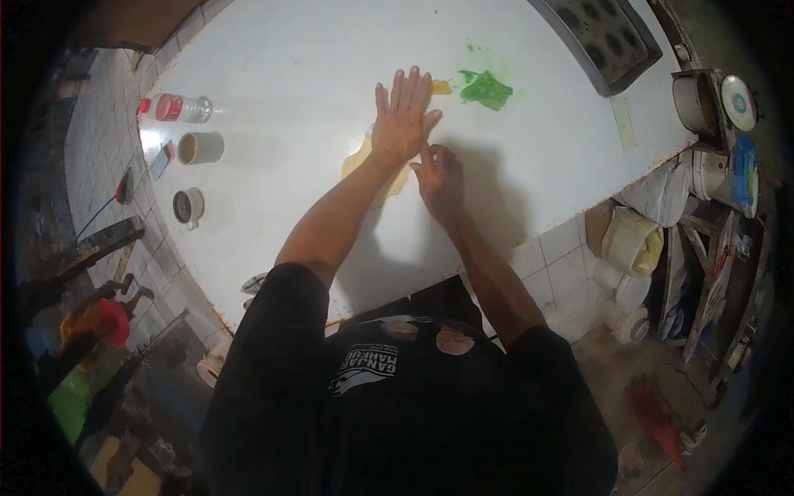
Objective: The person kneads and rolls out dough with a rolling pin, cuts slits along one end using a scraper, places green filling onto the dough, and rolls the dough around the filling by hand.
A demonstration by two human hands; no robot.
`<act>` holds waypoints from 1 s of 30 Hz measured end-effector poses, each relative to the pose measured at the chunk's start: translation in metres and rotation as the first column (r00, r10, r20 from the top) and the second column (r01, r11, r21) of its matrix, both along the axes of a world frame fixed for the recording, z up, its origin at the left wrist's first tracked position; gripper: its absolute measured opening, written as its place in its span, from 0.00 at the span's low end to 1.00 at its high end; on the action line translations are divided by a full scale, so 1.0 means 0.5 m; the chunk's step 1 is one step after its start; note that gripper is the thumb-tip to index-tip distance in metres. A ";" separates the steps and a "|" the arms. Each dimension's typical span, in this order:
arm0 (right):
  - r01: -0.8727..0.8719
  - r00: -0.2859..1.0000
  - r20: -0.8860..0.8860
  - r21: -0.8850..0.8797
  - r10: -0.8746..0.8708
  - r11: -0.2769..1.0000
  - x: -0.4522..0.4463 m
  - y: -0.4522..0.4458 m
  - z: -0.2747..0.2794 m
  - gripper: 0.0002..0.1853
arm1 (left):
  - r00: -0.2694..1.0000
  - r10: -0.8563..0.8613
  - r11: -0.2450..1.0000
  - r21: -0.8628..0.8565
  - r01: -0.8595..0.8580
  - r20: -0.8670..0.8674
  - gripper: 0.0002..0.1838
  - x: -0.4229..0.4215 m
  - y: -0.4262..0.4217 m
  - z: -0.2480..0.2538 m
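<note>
My left hand lies flat with its fingers spread, over a thin yellow sheet that looks like dough. The wrist and forearm cover much of that sheet. Close beside it, at the sheet's right edge, my right hand has its fingers partly bent and its thumb apart from them. Nothing shows in its grip. Just beyond the left fingertips sits a small yellow piece. To the right of that lies a ragged, flat bright green patch, its material unclear, with a few green specks above it.
At the white table's left side are a clear bottle with a red cap, a mug and a second mug. A dark metal mould tray stands at the far right. Pots and tubs crowd a rack beyond the right edge.
</note>
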State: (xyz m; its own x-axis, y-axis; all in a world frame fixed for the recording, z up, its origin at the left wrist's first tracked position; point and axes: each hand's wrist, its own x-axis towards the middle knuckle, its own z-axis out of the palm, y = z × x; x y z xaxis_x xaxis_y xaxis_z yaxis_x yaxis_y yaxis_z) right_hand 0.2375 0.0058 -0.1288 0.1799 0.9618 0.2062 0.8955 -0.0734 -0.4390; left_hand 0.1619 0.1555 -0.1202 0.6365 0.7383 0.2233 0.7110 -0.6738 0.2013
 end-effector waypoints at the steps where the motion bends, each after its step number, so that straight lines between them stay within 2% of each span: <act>1: 0.004 1.000 0.007 0.057 -0.004 0.998 0.011 0.007 -0.001 0.26 | 1.000 -0.003 1.000 -0.003 0.003 0.002 0.41 0.020 0.012 -0.003; 5: -0.014 1.000 0.010 0.052 0.013 0.999 0.051 0.032 0.008 0.23 | 0.995 -0.017 1.000 -0.011 0.018 0.094 0.41 0.074 0.049 0.003; 7: -0.042 0.998 0.049 -0.079 0.046 0.996 0.066 0.044 0.020 0.22 | 0.989 -0.029 1.000 -0.005 0.030 0.143 0.41 0.091 0.074 0.004; 8: -0.048 0.998 0.044 -0.071 0.051 0.996 0.073 0.051 0.028 0.22 | 0.966 -0.073 0.994 -0.066 0.092 0.249 0.41 0.097 0.085 0.006; 9: -0.069 0.997 -0.028 -0.098 0.067 0.993 0.085 0.061 0.026 0.22 | 0.930 -0.102 0.981 -0.117 0.153 0.354 0.41 0.096 0.095 0.011; 10: -0.103 0.991 -0.097 -0.121 0.092 0.987 0.100 0.075 0.020 0.21 | 0.933 -0.087 0.986 -0.104 0.130 0.350 0.41 0.090 0.095 0.026; 12: 0.062 0.935 -0.340 -0.127 -0.102 0.990 0.130 0.068 -0.085 0.20 | 0.770 0.227 0.968 -0.225 -0.111 0.596 0.40 0.054 0.046 0.064; 13: 0.157 0.789 -0.569 -0.175 -0.230 0.972 0.158 0.067 0.004 0.20 | 0.825 0.298 0.954 -0.174 -0.244 0.481 0.40 -0.021 -0.045 0.070; 14: 0.089 0.767 -0.625 -0.122 -0.146 0.989 0.193 0.052 -0.016 0.21 | 0.897 0.257 0.966 -0.137 -0.221 0.361 0.44 -0.071 -0.100 0.053; 15: 0.067 0.694 -0.690 -0.225 -0.207 0.972 0.203 0.036 0.030 0.22 | 0.945 0.301 0.936 -0.230 -0.266 0.131 0.46 -0.100 -0.167 0.052; 16: 0.037 0.621 -0.734 -0.323 -0.275 0.946 0.206 0.019 0.083 0.23 | 0.962 0.272 0.922 -0.286 -0.260 0.002 0.48 -0.129 -0.228 0.031; 17: 0.022 0.634 -0.729 -0.315 -0.257 0.949 0.202 0.003 0.094 0.23 | 0.963 0.270 0.916 -0.307 -0.259 -0.006 0.48 -0.156 -0.292 0.000; 19: -0.014 0.511 -0.803 -0.364 -0.307 0.931 0.200 -0.023 0.106 0.22 | 0.959 0.284 0.906 -0.334 -0.261 0.020 0.48 -0.185 -0.339 -0.017; 20: 0.031 0.624 -0.717 -0.375 -0.311 0.927 0.189 -0.032 0.095 0.23 | 0.958 0.285 0.902 -0.345 -0.261 0.021 0.49 -0.189 -0.350 -0.017; 21: 0.010 0.545 -0.766 -0.401 -0.341 0.916 0.176 -0.044 0.124 0.24 | 0.955 0.296 0.893 -0.361 -0.268 0.023 0.50 -0.190 -0.367 -0.014; 23: 0.012 0.578 -0.720 -0.463 -0.384 0.886 0.158 -0.059 0.132 0.25 | 0.934 0.354 0.877 -0.361 -0.317 0.039 0.51 -0.209 -0.381 -0.007; 24: -0.002 0.607 -0.708 -0.456 -0.361 0.890 0.153 -0.058 0.128 0.25 | 0.942 0.332 0.885 -0.366 -0.289 0.057 0.51 -0.222 -0.384 -0.020; 26: -0.068 0.710 -0.667 -0.384 -0.226 0.921 0.155 -0.066 0.111 0.25 | 0.941 0.331 0.866 -0.418 -0.275 0.066 0.49 -0.225 -0.377 -0.026; 27: -0.070 0.727 -0.651 -0.385 -0.217 0.920 0.164 -0.071 0.101 0.25 | 0.936 0.341 0.863 -0.423 -0.275 0.088 0.49 -0.226 -0.384 -0.008; 28: -0.158 0.836 -0.549 -0.257 -0.010 0.954 0.172 -0.065 0.096 0.26 | 0.924 0.366 0.880 -0.364 -0.305 0.111 0.49 -0.231 -0.386 0.012; 29: -0.273 0.892 -0.406 -0.136 0.197 0.952 0.182 -0.052 0.090 0.26 | 0.910 0.392 0.891 -0.299 -0.340 0.133 0.49 -0.239 -0.383 0.028; 30: -0.301 0.917 -0.339 -0.246 0.208 0.921 0.169 -0.040 0.143 0.27 | 0.902 0.405 0.888 -0.298 -0.350 0.148 0.49 -0.247 -0.388 0.008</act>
State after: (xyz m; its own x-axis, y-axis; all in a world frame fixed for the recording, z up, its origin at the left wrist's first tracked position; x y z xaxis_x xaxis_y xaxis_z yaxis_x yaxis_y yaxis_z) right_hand 0.3218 -0.0142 -0.0572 -0.0702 0.9914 -0.1108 0.7287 -0.0249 -0.6844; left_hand 0.0382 -0.0387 -0.1164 0.2598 0.9619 0.0849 0.8264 -0.2669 0.4958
